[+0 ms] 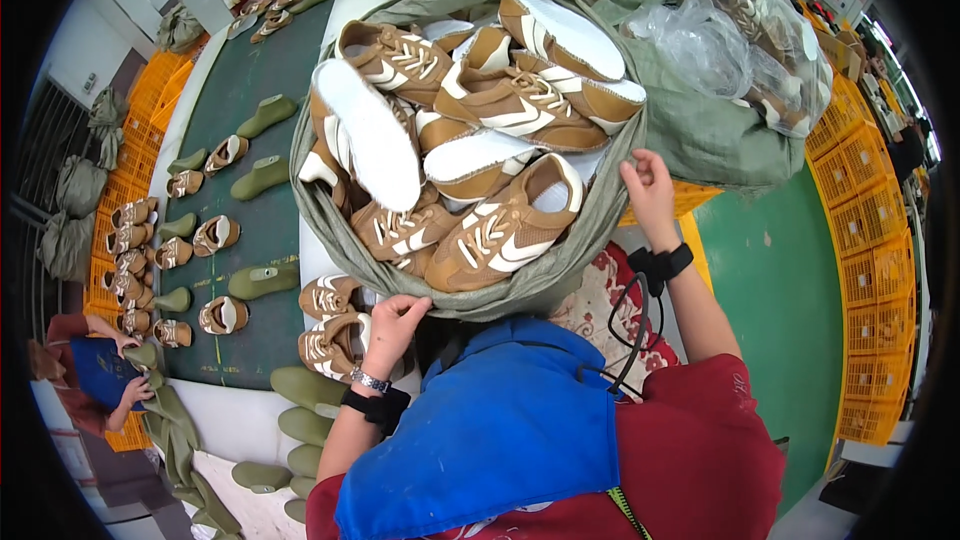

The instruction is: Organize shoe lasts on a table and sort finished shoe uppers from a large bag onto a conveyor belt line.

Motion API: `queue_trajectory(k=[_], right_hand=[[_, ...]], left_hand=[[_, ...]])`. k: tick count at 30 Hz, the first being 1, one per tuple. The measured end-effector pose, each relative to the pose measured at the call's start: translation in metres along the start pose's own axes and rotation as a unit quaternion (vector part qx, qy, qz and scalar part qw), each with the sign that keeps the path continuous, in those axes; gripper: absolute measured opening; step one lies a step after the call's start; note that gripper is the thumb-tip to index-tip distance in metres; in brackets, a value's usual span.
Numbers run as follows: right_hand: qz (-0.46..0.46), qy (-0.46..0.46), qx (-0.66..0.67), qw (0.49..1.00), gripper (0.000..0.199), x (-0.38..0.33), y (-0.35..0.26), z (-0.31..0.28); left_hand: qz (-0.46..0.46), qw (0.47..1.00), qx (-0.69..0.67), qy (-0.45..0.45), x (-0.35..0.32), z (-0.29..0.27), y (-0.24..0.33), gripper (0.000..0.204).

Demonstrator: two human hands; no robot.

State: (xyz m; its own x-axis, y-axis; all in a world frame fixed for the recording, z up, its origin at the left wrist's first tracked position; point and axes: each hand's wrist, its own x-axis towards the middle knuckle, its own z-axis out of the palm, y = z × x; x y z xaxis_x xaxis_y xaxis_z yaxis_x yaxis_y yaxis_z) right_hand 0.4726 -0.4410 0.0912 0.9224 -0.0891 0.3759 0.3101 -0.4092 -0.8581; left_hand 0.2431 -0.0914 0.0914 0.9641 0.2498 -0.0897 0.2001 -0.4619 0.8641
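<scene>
Blue apron (490, 430) cloth is filling the lower middle of the frame, nearest the camera, over a dark red shirt (700, 440). Just above it, a grey-green sack (500, 302) is standing open at the centre, and brown-and-white shoes (495, 235) are lying heaped inside, some showing their white undersides. At the sack's lower left rim, the left hand (397, 325) is pinching the cloth, thumb and finger together on the edge. At the right rim, the right hand (650, 190) is curling its fingers beside the cloth; whether they are gripping it, I cannot tell. Loose shoes (335, 342) are resting near the left hand. Farther left, a dark green belt (270, 328) is carrying more shoes and green shoe lasts (263, 281), while a co-worker (85, 380) is handling lasts at lower left. Clear plastic bags (700, 35) are lying at upper right.
</scene>
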Motion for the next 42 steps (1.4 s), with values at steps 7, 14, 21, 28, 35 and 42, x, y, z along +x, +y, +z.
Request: queue_trajectory(k=[7, 14, 21, 28, 35, 42], right_hand=[[0.168, -0.144, 0.149, 0.964, 0.05, 0.081, 0.017, -0.009], [0.363, -0.179, 0.179, 0.897, 0.061, 0.166, 0.005, -0.024], [0.337, -0.344, 0.311, 0.819, 0.052, 0.196, 0.008, 0.022], [0.4, -0.256, 0.476, 0.74, 0.061, 0.177, 0.063, 0.035], [0.389, -0.047, 0.513, 0.764, 0.053, 0.136, 0.029, 0.021], [0.16, -0.076, 0.628, 0.758, 0.044, 0.176, -0.066, -0.006]], left_hand=[[-0.175, 0.955, -0.21, -0.114, 0.035, -0.068, 0.04, 0.018], [-0.04, 0.988, 0.064, 0.135, 0.149, -0.135, -0.029, 0.094], [-0.115, 0.962, -0.185, 0.163, 0.2, -0.119, -0.07, 0.044], [-0.189, 0.872, -0.433, 0.125, 0.209, -0.102, -0.064, 0.034], [-0.131, 0.821, -0.55, 0.079, 0.207, -0.1, -0.026, 0.04], [-0.03, 0.819, -0.569, 0.064, 0.227, -0.133, 0.075, 0.038]])
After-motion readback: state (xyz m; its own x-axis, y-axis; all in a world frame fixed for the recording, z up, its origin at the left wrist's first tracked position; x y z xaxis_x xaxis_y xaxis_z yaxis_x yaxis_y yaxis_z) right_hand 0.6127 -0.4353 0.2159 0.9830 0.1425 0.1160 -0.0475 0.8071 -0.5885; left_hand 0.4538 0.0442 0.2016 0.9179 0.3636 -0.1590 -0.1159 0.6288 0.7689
